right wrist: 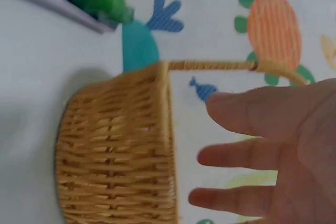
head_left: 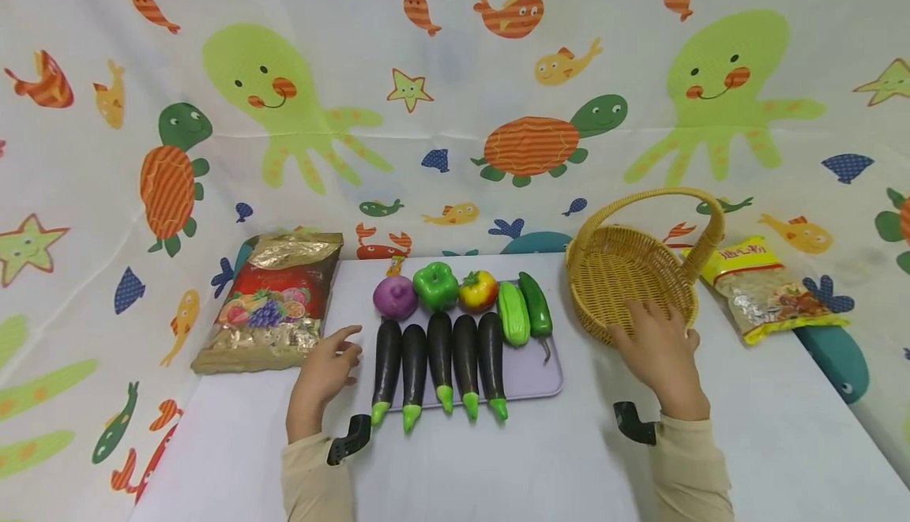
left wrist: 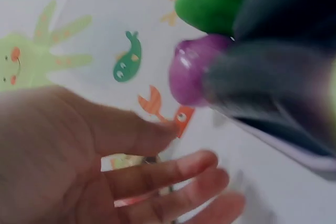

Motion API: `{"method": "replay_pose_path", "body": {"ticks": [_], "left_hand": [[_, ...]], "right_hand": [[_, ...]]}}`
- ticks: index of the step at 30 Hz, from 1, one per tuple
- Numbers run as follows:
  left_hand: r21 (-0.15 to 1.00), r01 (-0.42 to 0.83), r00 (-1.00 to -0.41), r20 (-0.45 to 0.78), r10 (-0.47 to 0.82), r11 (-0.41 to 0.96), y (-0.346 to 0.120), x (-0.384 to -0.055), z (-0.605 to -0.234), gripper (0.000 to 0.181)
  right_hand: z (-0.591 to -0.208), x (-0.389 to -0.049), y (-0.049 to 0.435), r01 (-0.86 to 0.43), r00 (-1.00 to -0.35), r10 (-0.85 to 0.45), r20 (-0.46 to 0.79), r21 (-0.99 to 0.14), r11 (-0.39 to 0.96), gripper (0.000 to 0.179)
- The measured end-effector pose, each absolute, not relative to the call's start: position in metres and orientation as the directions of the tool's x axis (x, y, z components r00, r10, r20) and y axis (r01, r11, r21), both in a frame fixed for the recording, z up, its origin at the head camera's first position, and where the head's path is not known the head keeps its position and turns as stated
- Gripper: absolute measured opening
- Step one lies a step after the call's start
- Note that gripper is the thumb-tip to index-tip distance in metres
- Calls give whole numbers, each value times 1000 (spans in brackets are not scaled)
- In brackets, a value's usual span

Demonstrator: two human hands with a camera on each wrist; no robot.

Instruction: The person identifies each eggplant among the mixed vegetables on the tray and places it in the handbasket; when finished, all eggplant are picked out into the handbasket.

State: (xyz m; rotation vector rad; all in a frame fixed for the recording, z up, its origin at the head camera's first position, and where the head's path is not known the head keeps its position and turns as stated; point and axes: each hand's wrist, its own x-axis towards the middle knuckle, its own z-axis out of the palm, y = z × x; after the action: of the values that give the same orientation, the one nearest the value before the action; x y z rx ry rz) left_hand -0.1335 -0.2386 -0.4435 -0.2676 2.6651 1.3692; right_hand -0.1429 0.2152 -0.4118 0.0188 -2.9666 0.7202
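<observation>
My left hand [head_left: 325,370] hovers between a gold-and-red fruit-print bag [head_left: 277,305] and a row of several eggplants [head_left: 441,352]. Its fingers are loosely spread with nothing in them, as the left wrist view also shows. My right hand [head_left: 659,354] is over the near side of a wicker basket [head_left: 626,265], fingers extended. In the right wrist view those fingers [right wrist: 239,156] are apart from the basket wall [right wrist: 115,150], beside its rim. The eggplants lie side by side on a lilac tray [head_left: 536,384], green ends overhanging its near edge.
Behind the eggplants sit a purple onion [head_left: 395,298], a green bell pepper [head_left: 436,287] and a red-yellow tomato-like fruit [head_left: 479,291]. A light green cucumber-like vegetable [head_left: 513,313] and a dark green pepper [head_left: 535,305] lie at right. A yellow-edged packet [head_left: 771,289] leans beyond the basket.
</observation>
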Motion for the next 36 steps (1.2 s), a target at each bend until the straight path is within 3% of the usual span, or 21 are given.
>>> {"method": "replay_pose_path", "body": {"ticks": [14,26,36], "left_hand": [[844,-211,-970,-244,3,492,-240,-138,-473,57],[843,-187,-974,-227,18,505,-239,-147,-474,61],[830,-163,-978,-208,25,534,-238,-148,-474,63]], "right_hand": [[-429,-147,222,-15,-999,-29,-23,-448,894,48],[-426,-153,227,-11,-997,-46,-64,-456,890,42],[-428,-154,224,-84,-993,-111,-37,-437,896,26]]}}
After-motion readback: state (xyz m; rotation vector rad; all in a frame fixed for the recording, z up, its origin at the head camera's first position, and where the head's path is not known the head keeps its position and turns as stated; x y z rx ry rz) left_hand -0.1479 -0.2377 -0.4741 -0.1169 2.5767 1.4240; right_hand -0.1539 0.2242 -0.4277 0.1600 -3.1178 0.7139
